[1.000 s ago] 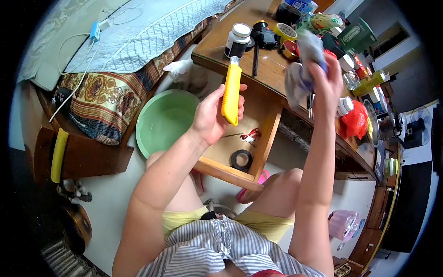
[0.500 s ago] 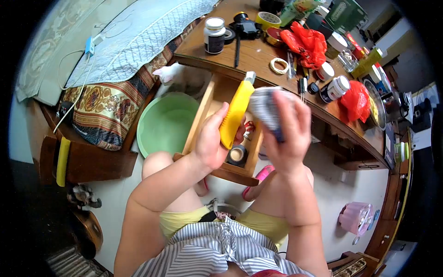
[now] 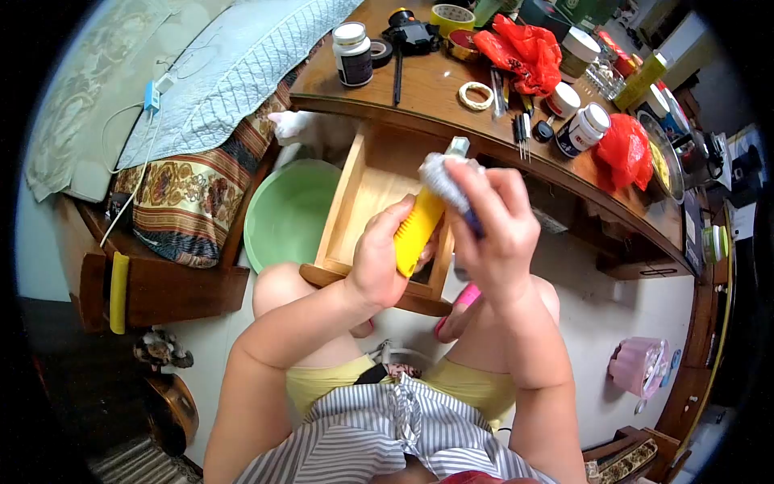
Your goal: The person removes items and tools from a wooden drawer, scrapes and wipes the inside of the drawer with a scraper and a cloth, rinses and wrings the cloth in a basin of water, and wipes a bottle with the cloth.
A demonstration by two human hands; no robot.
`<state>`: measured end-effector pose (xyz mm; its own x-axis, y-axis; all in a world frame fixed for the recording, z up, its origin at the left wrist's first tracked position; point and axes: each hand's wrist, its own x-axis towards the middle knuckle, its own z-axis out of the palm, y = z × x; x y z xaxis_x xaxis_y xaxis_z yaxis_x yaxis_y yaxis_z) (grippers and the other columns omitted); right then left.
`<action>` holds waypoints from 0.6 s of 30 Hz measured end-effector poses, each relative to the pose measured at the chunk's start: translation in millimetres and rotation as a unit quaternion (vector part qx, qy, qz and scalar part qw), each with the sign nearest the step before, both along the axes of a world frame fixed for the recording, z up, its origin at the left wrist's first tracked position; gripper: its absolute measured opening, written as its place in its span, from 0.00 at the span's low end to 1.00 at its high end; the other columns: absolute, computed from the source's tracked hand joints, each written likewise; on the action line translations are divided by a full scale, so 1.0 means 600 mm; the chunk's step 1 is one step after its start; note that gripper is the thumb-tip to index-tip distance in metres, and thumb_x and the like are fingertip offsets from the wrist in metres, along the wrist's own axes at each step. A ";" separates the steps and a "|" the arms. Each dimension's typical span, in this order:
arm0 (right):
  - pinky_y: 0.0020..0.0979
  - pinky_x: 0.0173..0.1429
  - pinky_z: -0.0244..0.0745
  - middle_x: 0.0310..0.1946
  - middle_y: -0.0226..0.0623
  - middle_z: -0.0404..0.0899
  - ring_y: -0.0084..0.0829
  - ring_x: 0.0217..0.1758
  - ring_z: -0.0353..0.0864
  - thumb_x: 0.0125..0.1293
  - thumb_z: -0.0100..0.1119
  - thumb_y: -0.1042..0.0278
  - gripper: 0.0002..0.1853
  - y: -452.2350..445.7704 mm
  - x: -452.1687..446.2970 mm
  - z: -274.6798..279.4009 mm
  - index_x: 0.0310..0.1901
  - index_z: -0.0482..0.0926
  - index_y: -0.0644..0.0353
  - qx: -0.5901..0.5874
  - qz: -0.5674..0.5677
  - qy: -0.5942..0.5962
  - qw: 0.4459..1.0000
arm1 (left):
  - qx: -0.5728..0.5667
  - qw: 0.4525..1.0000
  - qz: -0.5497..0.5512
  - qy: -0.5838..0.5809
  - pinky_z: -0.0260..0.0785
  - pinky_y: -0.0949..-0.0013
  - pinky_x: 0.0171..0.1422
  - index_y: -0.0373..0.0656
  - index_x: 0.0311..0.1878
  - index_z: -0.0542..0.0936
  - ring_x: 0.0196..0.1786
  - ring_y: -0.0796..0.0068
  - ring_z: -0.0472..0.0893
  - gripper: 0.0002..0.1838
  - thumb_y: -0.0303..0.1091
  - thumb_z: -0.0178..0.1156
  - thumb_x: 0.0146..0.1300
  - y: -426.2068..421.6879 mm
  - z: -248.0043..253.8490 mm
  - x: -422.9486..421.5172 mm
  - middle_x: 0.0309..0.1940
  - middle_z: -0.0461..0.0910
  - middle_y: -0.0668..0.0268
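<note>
Referenced to the utility knife (image 3: pixel 414 239) in your left hand (image 3: pixel 380 260): drawer (image 3: pixel 364 194) below; basin (image 3: pixel 278 214) at 9 o'clock; bed (image 3: pixel 218 109) at 10; on the desk (image 3: pixel 435 85), masking tape roll (image 3: pixel 476 106) at 1, pill bottle (image 3: pixel 353 58) at 11.

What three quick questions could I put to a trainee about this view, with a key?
1. Which hand holds the yellow cutter?

2. True or false: the right hand holds a grey cloth that hides part of the cutter.

3. In this view, where is the green basin relative to the open drawer? (a) inside it (b) to its left (c) to its right

Key: 1, the left hand; 2, true; 3, b.
</note>
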<state>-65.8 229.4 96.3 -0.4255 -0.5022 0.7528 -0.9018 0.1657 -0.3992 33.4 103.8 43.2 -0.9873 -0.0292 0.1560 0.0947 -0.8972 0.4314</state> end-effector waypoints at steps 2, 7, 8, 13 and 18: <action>0.33 0.32 0.78 0.35 0.36 0.75 0.37 0.32 0.80 0.41 0.68 0.75 0.30 0.004 0.007 -0.011 0.53 0.79 0.52 0.024 0.015 -0.002 1.000 | -0.031 0.977 0.119 -0.174 0.71 0.71 0.39 0.43 0.51 0.75 0.36 0.73 0.78 0.20 0.47 0.40 0.73 0.024 0.005 -0.002 0.37 0.79 0.66; 0.32 0.29 0.77 0.33 0.35 0.74 0.33 0.31 0.80 0.43 0.69 0.68 0.29 -0.005 0.049 -0.022 0.53 0.79 0.47 0.118 0.075 0.039 0.989 | 0.032 0.939 0.144 -0.310 0.73 0.68 0.47 0.42 0.49 0.77 0.38 0.72 0.80 0.21 0.49 0.42 0.73 0.009 0.042 -0.002 0.37 0.81 0.66; 0.33 0.29 0.77 0.33 0.35 0.74 0.35 0.30 0.79 0.44 0.69 0.69 0.29 -0.005 0.027 -0.016 0.53 0.79 0.48 0.118 0.044 0.006 0.992 | 0.011 0.936 0.172 -0.307 0.70 0.71 0.39 0.44 0.49 0.77 0.33 0.73 0.78 0.20 0.49 0.43 0.72 0.014 0.023 -0.007 0.36 0.80 0.66; 0.34 0.29 0.77 0.34 0.38 0.73 0.37 0.29 0.79 0.46 0.69 0.69 0.30 -0.001 0.037 -0.033 0.56 0.77 0.49 0.114 0.063 -0.012 0.991 | 0.046 0.977 0.053 -0.201 0.66 0.74 0.34 0.42 0.59 0.72 0.32 0.78 0.76 0.22 0.48 0.41 0.73 -0.011 0.019 -0.003 0.33 0.77 0.66; 0.34 0.34 0.78 0.36 0.39 0.76 0.37 0.33 0.80 0.47 0.69 0.70 0.29 0.019 0.039 -0.028 0.56 0.78 0.52 0.110 0.128 -0.053 0.984 | -0.028 0.976 0.074 -0.204 0.66 0.79 0.30 0.41 0.63 0.67 0.29 0.81 0.71 0.24 0.47 0.40 0.74 -0.046 0.020 -0.005 0.32 0.71 0.66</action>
<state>-42.7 240.6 79.5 -0.3337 -0.7486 0.5729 -0.8806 0.0306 -0.4729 30.5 76.3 55.1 -0.9534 -0.1783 -0.2435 0.0315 -0.8611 0.5075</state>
